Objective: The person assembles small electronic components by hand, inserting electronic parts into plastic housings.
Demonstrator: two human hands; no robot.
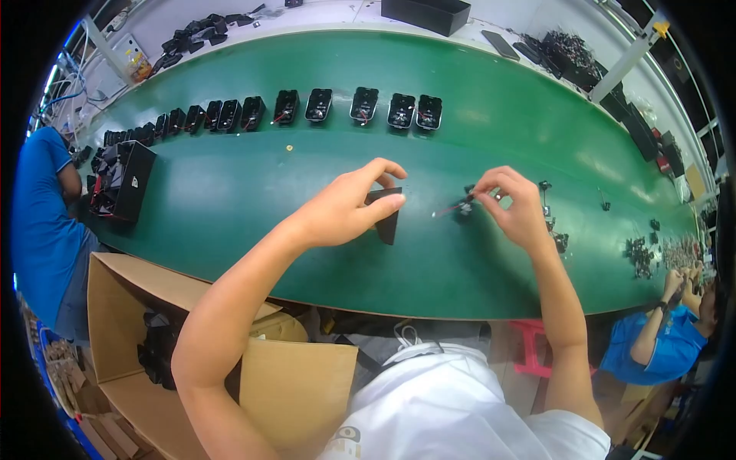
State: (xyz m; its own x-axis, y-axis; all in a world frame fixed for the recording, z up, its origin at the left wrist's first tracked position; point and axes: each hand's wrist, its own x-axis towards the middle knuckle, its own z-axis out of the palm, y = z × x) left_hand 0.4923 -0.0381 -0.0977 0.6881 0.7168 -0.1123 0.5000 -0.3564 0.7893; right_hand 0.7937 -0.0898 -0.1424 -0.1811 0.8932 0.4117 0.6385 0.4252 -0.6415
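My left hand (349, 203) is closed on a black plastic housing (389, 224), tilted over the green table. Thumb and fingers sit at its upper edge, and the palm hides part of it. To the right, my right hand (512, 201) pinches a small black part with a wire (462, 208). A thin red and black lead with a white end trails from that part toward the left. Past my right wrist lie several more small black wired parts (562, 242).
Open black housings with wires (319, 105) stand in a row across the green table (307, 264). A black box of parts (136, 182) is at left, above an open cardboard box (299, 391). Co-workers in blue sit left (46, 222) and right (652, 345); a pink stool (529, 346) stands below.
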